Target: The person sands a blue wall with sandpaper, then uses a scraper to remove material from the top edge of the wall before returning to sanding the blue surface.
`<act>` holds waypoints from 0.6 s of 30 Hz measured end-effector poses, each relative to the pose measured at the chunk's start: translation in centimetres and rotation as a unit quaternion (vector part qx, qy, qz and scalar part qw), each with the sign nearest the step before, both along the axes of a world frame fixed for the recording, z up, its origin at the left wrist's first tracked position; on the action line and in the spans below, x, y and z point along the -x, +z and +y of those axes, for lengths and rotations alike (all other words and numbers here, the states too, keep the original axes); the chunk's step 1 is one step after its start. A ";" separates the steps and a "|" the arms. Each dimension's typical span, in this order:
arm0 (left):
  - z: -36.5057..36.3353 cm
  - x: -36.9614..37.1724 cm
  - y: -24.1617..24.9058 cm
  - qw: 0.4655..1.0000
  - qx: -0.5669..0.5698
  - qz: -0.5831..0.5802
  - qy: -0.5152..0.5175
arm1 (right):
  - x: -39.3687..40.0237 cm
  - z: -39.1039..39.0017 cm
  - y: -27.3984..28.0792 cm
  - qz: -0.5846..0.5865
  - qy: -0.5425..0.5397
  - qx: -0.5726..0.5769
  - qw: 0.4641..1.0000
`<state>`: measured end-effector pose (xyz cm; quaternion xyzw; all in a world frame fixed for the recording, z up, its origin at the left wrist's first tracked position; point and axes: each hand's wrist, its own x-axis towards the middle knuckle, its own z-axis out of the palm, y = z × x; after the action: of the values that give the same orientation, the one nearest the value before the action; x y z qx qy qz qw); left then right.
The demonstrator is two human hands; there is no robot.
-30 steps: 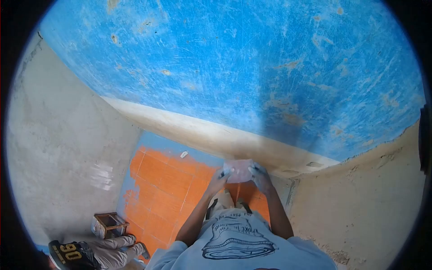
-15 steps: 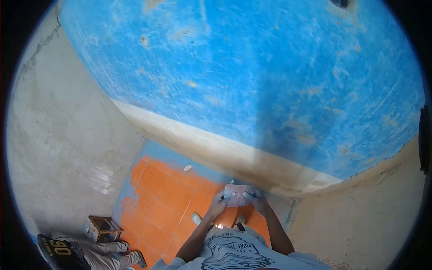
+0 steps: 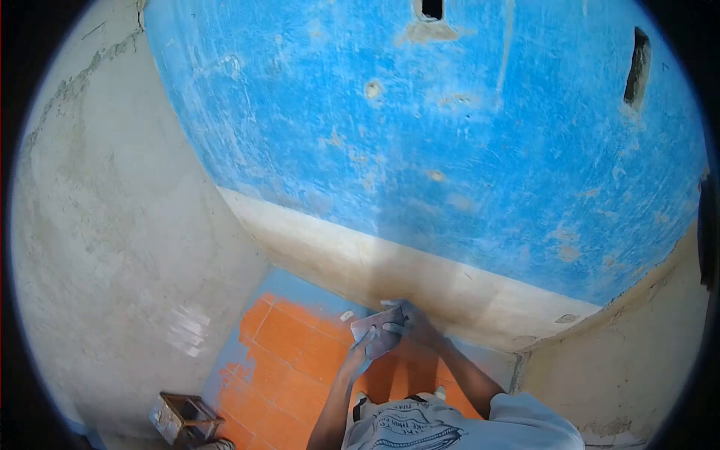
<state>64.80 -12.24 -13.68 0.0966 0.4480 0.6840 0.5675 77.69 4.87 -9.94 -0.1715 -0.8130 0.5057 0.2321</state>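
Observation:
A dusty reddish-brown sheet that looks like sandpaper point(image 3: 382, 341) is held between my two hands, in front of my body and above the floor. My left hand point(image 3: 360, 351) grips its left edge with the thumb on top. On the opposite side, my right hand point(image 3: 414, 327) holds the sheet with its thumb across the face and fingers behind. The sheet is tilted and appears bent. Pale dust covers the fingers of both hands. Ahead rises a scuffed blue wall point(image 3: 315, 127) with a cream band point(image 3: 315, 232) along its base.
Orange tiled floor point(image 3: 292, 352) has a grey-blue border. A small white object point(image 3: 347, 316) lies near the wall. At the lower left stands a wooden stool point(image 3: 187, 420). Grey plaster walls point(image 3: 112, 217) flank both sides. The blue wall has dark openings point(image 3: 637, 67).
My view has shifted up and left. The sandpaper has gone from facing me flat to tilted, with my right hand higher. The other person at lower left has mostly left view.

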 end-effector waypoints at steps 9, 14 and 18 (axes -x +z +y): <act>8.6 15.7 14.9 0.822 -0.147 0.549 0.050 | 6.5 10.7 14.8 0.093 -0.150 -0.359 0.916; 16.0 19.0 32.9 0.662 -0.241 0.694 0.150 | 5.7 19.2 29.3 0.140 -0.320 -0.547 0.761; 22.4 21.6 43.2 0.532 -0.275 0.734 0.320 | 6.2 24.1 33.1 0.127 -0.378 -0.592 0.700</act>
<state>43.15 10.17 29.51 0.5663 0.4977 0.5979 -0.2723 71.46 29.00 23.17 -0.2258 -0.7740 -0.1935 0.5590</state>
